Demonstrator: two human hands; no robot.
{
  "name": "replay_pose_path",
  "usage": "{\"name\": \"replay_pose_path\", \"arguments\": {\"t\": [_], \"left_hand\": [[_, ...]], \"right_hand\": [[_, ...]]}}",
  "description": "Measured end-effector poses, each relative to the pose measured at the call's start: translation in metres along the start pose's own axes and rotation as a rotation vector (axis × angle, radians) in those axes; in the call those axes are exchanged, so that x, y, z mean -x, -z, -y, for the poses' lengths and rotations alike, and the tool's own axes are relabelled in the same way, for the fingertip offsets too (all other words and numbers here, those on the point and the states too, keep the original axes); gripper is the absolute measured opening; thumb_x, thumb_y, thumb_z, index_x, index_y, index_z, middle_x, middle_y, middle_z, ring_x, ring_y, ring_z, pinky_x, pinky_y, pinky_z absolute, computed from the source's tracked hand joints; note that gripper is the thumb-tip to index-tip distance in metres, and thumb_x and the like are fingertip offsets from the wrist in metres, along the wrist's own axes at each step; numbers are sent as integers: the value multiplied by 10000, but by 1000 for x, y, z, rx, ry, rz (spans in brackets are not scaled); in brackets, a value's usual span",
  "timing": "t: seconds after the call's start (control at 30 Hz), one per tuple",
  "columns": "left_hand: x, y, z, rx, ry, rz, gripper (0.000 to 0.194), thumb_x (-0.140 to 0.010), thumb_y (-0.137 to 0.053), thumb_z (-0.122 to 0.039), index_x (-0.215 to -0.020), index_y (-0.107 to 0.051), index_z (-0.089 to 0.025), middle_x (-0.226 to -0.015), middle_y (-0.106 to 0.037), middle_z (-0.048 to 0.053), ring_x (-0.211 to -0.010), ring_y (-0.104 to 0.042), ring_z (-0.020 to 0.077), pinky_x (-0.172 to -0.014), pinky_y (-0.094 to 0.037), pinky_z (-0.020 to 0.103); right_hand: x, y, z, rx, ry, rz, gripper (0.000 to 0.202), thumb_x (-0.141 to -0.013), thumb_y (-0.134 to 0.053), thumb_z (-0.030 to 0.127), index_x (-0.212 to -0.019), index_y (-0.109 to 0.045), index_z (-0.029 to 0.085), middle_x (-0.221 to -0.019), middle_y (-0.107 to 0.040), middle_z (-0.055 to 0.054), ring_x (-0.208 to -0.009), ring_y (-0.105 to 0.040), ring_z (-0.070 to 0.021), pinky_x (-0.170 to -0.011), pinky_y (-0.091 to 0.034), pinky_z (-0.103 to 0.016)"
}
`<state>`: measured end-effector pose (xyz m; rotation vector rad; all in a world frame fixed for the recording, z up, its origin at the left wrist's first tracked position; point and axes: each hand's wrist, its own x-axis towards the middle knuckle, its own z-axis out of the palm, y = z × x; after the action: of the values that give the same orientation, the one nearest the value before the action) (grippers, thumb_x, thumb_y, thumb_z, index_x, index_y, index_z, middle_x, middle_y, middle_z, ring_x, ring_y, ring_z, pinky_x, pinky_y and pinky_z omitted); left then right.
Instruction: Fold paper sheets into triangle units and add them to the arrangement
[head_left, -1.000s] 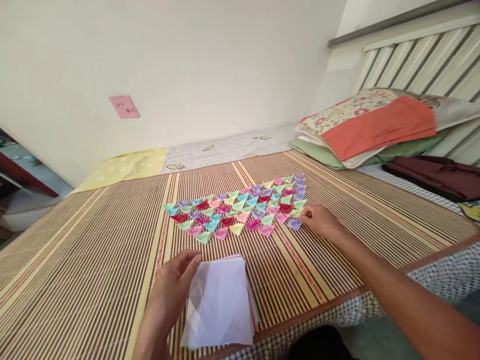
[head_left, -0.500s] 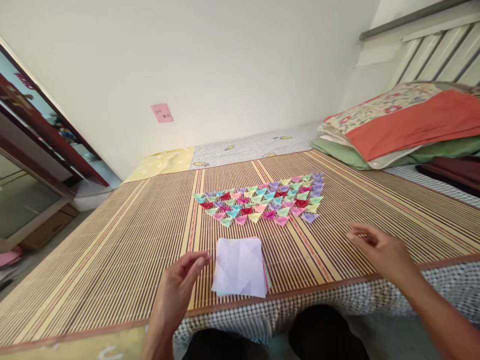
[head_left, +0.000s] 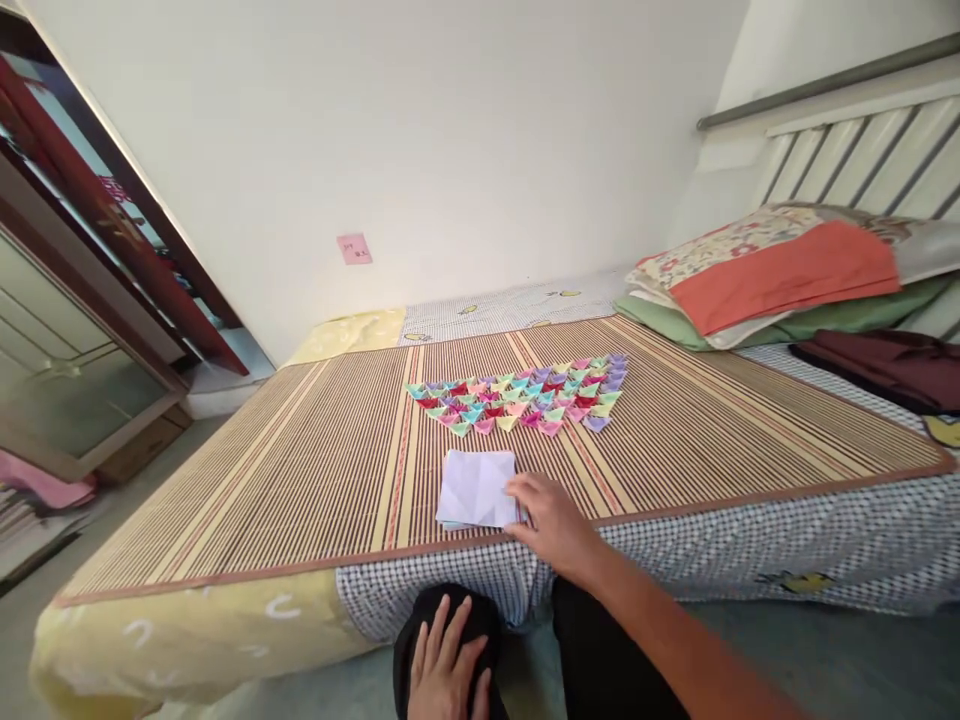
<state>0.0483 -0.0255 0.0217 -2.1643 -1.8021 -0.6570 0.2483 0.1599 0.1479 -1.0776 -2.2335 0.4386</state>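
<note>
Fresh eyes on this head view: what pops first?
The many-coloured folded papers, in rows near the middle of the striped mat. Next, the right hand at the right edge of the paper stack nearer the wearer, then orange-and-floral bedding piled at far right.

Soft, moderately bright indoor light spreads evenly; its source cannot be told. Just beside the fingertips of the right hand (head_left: 553, 522), the paper stack (head_left: 476, 487) is among the palest patches, its creases faint grey shading. Beyond those fingers the wall (head_left: 525, 150) is smoothly lit, the writing on the pink note (head_left: 354, 249) is too small to read, and the folded papers (head_left: 517, 392) lose crispness. Nearer than these, around the fingers of the left hand (head_left: 444, 670), black trousers (head_left: 611, 660) swallow detail. Far left of the fingers, dull sheen clouds the cabinet glass (head_left: 75, 400); far right, wide-angle stretching slants the headboard (head_left: 862, 150).
</note>
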Motion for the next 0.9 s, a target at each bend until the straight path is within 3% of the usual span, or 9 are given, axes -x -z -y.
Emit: {"name": "replay_pose_path", "arguments": {"t": [0.1, 0.17, 0.23, 0.5, 0.9], "left_hand": [[-11, 0, 2, -32, -11, 19, 384, -819, -589, -71, -1074, -787, -280, -1418, -705, 77, -1331, -636, 368, -1042, -567, 572], [-13, 0, 6, -30, -54, 32, 389, -822, -606, -76, -1102, -780, -281, -1424, -701, 78, -1331, -637, 362, -1032, -580, 557], [-13, -1, 9, -26, -99, 41, 391, -826, -615, -81, -1119, -774, -284, -1422, -701, 78, -1320, -644, 371, -992, -606, 562], [-12, 4, 3, 71, -18, -2, 353, -885, -553, -63, -1076, -761, -276, -1398, -716, 75, -1334, -634, 365, -981, -586, 653], [-21, 3, -9, 197, 50, 37, 341, -883, -579, -55, -1061, -765, -278, -1387, -722, 75, -1362, -611, 355, -1052, -521, 692]], "right_hand": [[-11, -36, 9, 106, 33, 133, 304, -834, -844, 237, -1106, -718, 182, -1189, -728, -104, -1152, -671, -297, -1008, -548, -476], [-17, -47, 8, 173, 25, 189, 275, -968, -724, 331, -1180, -690, 158, -1230, -701, -93, -1129, -677, -270, -976, -560, -497], [-20, -53, 6, 223, 12, 218, 309, -1010, -672, 351, -1259, -663, 169, -1294, -674, -100, -1127, -678, -261, -960, -575, -490], [-19, -56, 0, 239, -9, 279, 336, -1015, -666, 342, -1308, -641, 179, -1331, -657, -107, -1128, -680, -261, -947, -588, -479], [-35, -51, -12, 106, 2, 393, 340, -1018, -664, 342, -1313, -637, 177, -1313, -664, -105, -1091, -692, -250, -917, -602, -462]]}}
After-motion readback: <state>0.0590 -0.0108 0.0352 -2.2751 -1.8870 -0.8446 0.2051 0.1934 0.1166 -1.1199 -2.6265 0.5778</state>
